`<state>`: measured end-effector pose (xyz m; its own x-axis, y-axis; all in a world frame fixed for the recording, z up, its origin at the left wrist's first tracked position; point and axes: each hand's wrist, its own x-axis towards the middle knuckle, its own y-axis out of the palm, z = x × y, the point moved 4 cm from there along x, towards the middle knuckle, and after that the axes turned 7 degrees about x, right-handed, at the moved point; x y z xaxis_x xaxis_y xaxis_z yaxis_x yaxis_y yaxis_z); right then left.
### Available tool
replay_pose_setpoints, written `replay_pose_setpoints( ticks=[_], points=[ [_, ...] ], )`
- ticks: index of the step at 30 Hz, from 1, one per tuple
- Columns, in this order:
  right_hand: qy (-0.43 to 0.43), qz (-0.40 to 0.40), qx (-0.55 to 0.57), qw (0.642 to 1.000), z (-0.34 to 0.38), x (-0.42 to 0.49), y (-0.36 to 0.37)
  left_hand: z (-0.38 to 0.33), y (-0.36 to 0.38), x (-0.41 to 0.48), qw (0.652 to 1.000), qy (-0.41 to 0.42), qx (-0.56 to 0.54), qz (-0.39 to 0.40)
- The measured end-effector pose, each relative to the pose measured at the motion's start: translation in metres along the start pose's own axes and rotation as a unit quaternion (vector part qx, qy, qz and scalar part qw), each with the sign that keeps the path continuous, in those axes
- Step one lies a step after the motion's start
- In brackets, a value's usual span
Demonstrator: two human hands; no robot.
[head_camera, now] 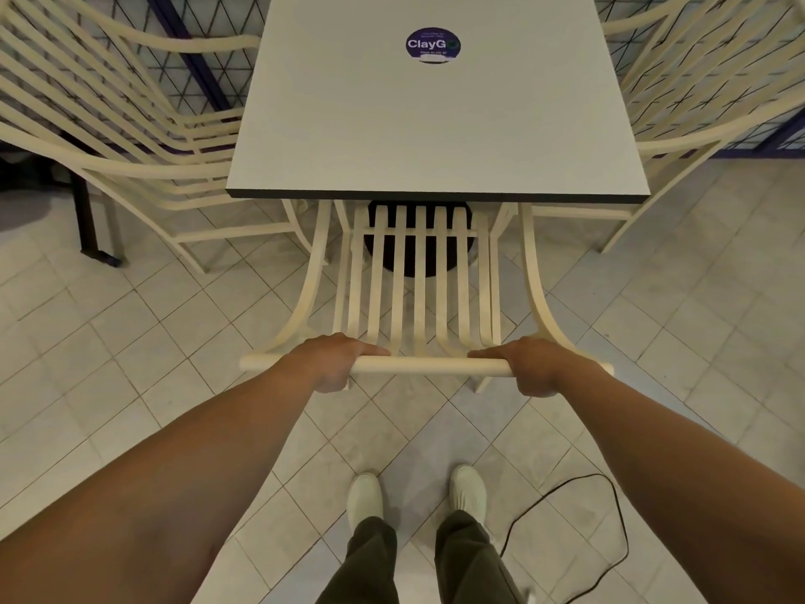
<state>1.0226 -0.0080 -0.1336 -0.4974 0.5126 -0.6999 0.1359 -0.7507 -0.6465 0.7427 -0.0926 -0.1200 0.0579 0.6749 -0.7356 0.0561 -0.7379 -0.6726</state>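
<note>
A cream slatted chair stands in front of me, its seat tucked under the near edge of a grey square table. My left hand grips the left part of the chair's round top rail, fingers curled over it. My right hand grips the right part of the same rail in the same way. Both arms reach forward from the bottom corners of the view.
Stacked cream chairs stand left and right of the table. A round purple sticker lies on the tabletop. The table's black base shows behind the slats. A black cable loops on the tiled floor near my right shoe.
</note>
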Motion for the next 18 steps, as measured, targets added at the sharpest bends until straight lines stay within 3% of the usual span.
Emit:
replay_pose_setpoints(
  ticks=[18],
  points=[
    [0.013, 0.008, 0.008, 1.000, 0.000, -0.015, 0.005, -0.012, 0.009, -0.006, 1.000, 0.017, -0.018, 0.008]
  ],
)
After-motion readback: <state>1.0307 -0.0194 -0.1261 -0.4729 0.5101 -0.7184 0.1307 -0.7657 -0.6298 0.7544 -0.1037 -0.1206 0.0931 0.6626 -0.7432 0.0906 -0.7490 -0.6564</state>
